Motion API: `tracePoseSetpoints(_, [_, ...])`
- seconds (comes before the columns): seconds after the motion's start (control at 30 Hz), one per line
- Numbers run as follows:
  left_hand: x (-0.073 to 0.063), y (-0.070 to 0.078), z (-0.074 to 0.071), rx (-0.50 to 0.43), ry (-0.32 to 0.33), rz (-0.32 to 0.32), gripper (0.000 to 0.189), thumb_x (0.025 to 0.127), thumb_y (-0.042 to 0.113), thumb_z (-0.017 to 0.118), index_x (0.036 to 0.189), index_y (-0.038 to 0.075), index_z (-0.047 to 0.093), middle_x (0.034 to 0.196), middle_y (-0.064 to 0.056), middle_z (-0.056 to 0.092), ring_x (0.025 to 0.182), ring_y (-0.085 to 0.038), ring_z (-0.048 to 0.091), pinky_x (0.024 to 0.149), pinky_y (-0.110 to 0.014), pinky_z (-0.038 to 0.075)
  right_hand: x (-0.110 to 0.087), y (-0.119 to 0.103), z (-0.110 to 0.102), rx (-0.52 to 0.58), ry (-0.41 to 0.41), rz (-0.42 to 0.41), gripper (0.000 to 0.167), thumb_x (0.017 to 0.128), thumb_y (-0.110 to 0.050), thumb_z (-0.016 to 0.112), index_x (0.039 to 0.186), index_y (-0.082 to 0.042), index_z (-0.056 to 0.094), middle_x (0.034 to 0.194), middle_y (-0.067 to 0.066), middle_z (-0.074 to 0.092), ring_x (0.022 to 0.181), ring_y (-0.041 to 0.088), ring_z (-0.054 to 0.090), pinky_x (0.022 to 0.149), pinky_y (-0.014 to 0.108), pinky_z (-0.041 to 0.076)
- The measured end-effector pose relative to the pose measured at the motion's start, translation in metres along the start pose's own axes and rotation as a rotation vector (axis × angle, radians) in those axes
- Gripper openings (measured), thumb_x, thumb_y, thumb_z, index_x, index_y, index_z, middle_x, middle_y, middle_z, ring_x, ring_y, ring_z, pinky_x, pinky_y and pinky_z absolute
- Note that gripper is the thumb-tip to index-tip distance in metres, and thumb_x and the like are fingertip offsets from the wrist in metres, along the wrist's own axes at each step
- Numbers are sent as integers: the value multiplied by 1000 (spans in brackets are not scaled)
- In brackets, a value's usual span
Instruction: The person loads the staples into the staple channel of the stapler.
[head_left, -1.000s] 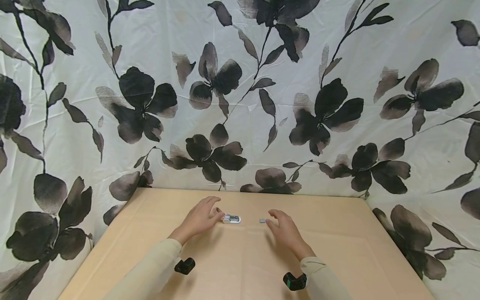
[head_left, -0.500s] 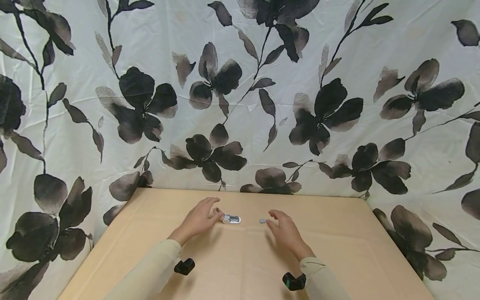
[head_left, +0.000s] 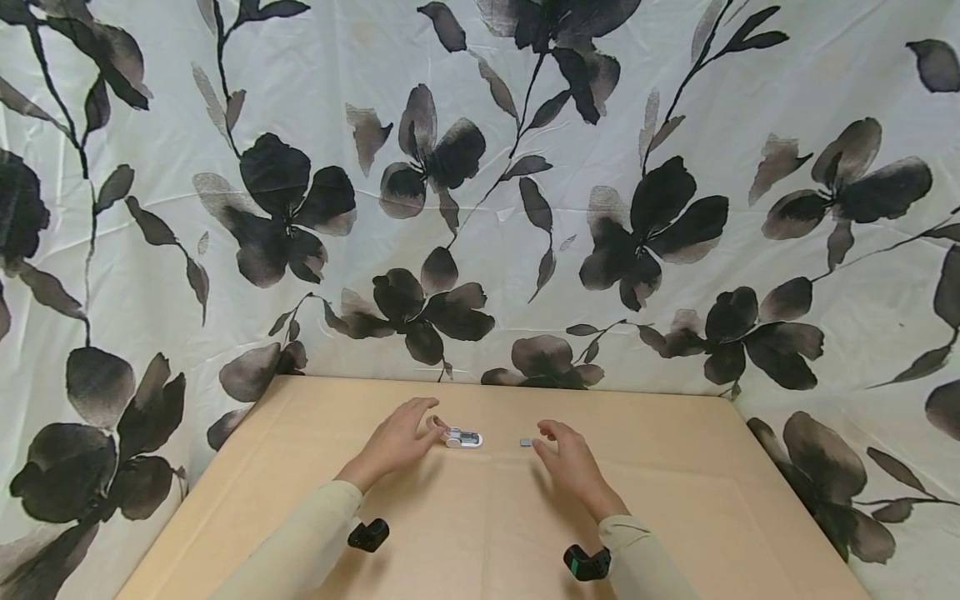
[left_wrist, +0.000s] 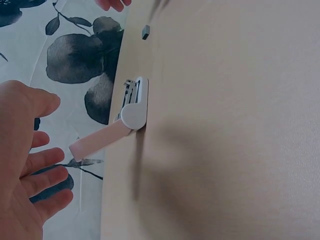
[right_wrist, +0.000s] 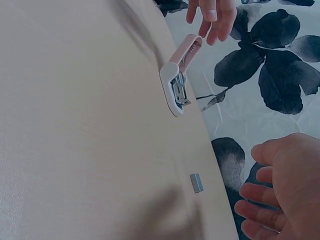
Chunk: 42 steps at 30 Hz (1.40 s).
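A small stapler [head_left: 467, 438] in white and pink lies on the table, swung wide apart at its hinge. Its pink handle [left_wrist: 100, 140] sticks up at an angle, and the metal staple channel [right_wrist: 178, 89] is exposed above the white base. To its right rests a short grey strip of staples [right_wrist: 196, 183]. My left hand [head_left: 401, 435] hovers just left of the stapler, fingers relaxed and spread, holding nothing. Close to the right side of the staples is my right hand [head_left: 576, 468], its fingers loosely bent with nothing in them.
The light wooden table [head_left: 480, 517] ends at a back edge against a white cloth [head_left: 525, 250] printed with dark flowers. A black wrist device [head_left: 368, 535] sits under the left sleeve, another black device [head_left: 587, 563] under the right one.
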<state>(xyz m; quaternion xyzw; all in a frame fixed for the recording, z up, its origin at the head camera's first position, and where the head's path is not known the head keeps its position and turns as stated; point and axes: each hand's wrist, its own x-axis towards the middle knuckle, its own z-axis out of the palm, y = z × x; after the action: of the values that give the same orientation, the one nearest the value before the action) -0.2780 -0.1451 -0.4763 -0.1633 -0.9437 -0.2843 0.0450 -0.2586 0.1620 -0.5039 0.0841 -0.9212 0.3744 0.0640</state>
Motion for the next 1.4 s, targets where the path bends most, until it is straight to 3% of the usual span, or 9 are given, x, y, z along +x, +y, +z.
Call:
tracePoseSetpoints(1.07, [4, -8, 6, 15, -8, -8, 38, 102, 20, 64, 137, 4, 59, 142, -15, 61, 138, -37, 55, 116, -54, 44, 3, 8, 7, 31, -4, 6, 34, 100, -14, 68, 130, 1, 64, 129, 18, 68, 119, 36, 65, 104, 55, 53])
tracePoseSetpoints(1.4, [6, -12, 9, 29, 15, 31, 33, 103, 16, 62, 133, 2, 61, 136, -18, 65, 132, -38, 59, 113, -54, 47, 4, 11, 9, 23, -10, -6, 34, 100, -14, 67, 131, 1, 64, 129, 19, 68, 118, 36, 65, 103, 54, 54])
